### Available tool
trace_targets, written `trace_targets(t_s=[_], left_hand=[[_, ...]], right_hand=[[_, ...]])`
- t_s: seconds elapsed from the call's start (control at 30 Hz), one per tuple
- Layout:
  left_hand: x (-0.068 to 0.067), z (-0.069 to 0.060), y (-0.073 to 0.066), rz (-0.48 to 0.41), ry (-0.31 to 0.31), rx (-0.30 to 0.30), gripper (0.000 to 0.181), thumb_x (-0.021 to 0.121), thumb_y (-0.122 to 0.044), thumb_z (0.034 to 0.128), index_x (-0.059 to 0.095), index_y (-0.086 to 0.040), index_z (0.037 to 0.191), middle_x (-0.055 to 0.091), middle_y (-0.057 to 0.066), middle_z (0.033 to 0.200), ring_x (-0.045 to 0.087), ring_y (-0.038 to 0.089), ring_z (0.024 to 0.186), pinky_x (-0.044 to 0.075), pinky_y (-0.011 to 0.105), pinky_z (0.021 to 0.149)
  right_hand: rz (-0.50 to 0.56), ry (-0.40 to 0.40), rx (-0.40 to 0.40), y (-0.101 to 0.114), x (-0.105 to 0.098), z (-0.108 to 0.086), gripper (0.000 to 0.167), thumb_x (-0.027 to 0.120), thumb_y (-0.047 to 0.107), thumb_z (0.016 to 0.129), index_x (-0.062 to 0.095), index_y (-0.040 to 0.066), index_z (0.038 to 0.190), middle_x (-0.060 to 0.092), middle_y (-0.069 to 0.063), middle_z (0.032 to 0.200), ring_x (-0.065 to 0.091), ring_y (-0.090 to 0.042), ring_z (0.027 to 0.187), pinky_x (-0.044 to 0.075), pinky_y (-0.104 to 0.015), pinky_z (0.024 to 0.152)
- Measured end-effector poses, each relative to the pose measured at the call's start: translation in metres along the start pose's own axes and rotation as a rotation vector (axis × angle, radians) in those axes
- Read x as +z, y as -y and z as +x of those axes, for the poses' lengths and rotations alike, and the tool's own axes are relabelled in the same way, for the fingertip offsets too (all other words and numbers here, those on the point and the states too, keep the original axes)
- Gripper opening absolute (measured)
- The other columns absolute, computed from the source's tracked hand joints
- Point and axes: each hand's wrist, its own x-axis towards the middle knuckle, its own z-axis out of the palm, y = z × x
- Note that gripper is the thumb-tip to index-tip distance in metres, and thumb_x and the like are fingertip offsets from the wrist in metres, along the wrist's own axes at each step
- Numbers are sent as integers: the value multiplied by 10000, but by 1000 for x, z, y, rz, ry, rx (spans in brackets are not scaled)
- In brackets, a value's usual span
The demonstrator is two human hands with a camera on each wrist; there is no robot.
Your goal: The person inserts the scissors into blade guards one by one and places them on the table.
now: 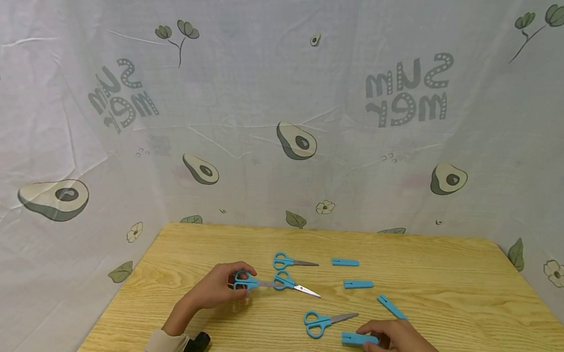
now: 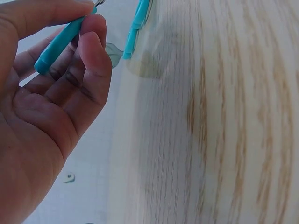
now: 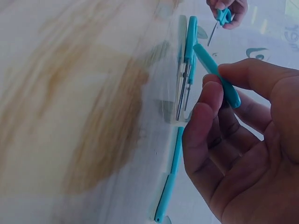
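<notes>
In the head view my left hand [image 1: 221,286] pinches a pair of blue-handled scissors [image 1: 249,281] by the handles, the blades pointing right. The left wrist view shows thumb and fingertips on that blue handle [image 2: 60,45]. A blue blade cover [image 1: 356,339] is pinched between the thumb and fingers of my right hand [image 1: 400,348], its slotted end facing left. The right wrist view shows this cover [image 3: 217,77] held off the table. Just left of it lies a second pair of scissors [image 1: 317,323], blades up and right.
Two more pairs of scissors, one farther back [image 1: 283,261] and one nearer [image 1: 285,280], lie beyond the left hand. Three blue covers lie to the right: a back one [image 1: 345,263], a middle one [image 1: 359,285] and a slanted one [image 1: 392,307]. A printed curtain [image 1: 240,195] borders the wooden table [image 1: 453,278].
</notes>
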Motion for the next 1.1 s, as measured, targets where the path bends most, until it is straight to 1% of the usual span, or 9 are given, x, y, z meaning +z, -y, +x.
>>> trace_targets(t_s=[0.2, 0.3, 0.37, 0.43, 0.53, 0.6, 0.7, 0.83, 1.1], left_hand=[[0, 0, -1, -18, 2, 10, 337, 748, -60, 1001, 678, -26, 1329, 691, 129, 1099, 562, 23, 749, 505, 224, 695], [0, -1, -1, -27, 4, 16, 340, 749, -61, 1001, 675, -29, 1331, 690, 132, 1109, 581, 25, 764, 505, 226, 693], [0, -1, 0, -34, 4, 18, 341, 750, -60, 1001, 674, -32, 1332, 690, 130, 1113, 583, 26, 770, 500, 226, 690], [0, 0, 1, -40, 4, 21, 344, 751, -58, 999, 673, -26, 1333, 691, 134, 1107, 587, 29, 773, 498, 227, 690], [1, 0, 3, -43, 4, 27, 348, 753, -55, 996, 673, -19, 1333, 692, 138, 1093, 592, 30, 769, 506, 223, 695], [2, 1, 4, -45, 6, 33, 352, 757, -58, 995, 672, -10, 1333, 694, 144, 1081, 602, 30, 769, 523, 222, 702], [3, 1, 5, -49, 6, 40, 362, 764, -65, 992, 669, 5, 1334, 699, 149, 1073, 628, 33, 779, 546, 223, 714], [3, 2, 3, -53, 9, 43, 370, 767, -76, 992, 665, 14, 1336, 696, 152, 1073, 648, 39, 793, 557, 226, 728], [4, 0, -1, -89, 10, 20, 337, 744, -42, 1002, 668, -27, 1330, 659, 158, 1093, 663, 62, 843, 595, 223, 809]], right_hand=[[36, -24, 31, 0, 0, 0, 230, 715, 217, 1044, 776, 79, 1219, 712, 88, 859, 558, -5, 681, 480, -235, 552], [41, -43, 20, 0, 0, 0, 242, 710, 244, 1049, 777, 91, 1224, 704, 93, 850, 557, -3, 680, 484, -235, 552], [38, -59, -10, -1, 0, -1, 244, 705, 245, 1054, 778, 86, 1223, 702, 101, 858, 555, 5, 690, 489, -239, 553], [56, -66, -24, -2, 0, -1, 245, 699, 243, 1058, 777, 84, 1227, 705, 98, 875, 558, 7, 681, 496, -242, 546], [106, -67, -29, -4, 0, -1, 251, 685, 228, 1067, 767, 71, 1245, 704, 72, 890, 558, -4, 632, 514, -261, 512], [143, -62, -14, -5, -1, -1, 260, 680, 229, 1071, 760, 71, 1261, 696, 53, 887, 554, -15, 594, 523, -275, 497], [173, -58, -1, -6, -2, -1, 274, 672, 222, 1075, 748, 56, 1279, 686, 32, 882, 557, -36, 590, 534, -291, 503], [191, -50, 7, -7, -4, 0, 304, 659, 218, 1083, 732, 29, 1309, 693, 6, 892, 576, -77, 605, 545, -301, 512], [182, -58, 2, -8, -6, 2, 320, 665, 230, 1080, 724, 25, 1318, 711, 2, 926, 591, -84, 629, 545, -299, 516]])
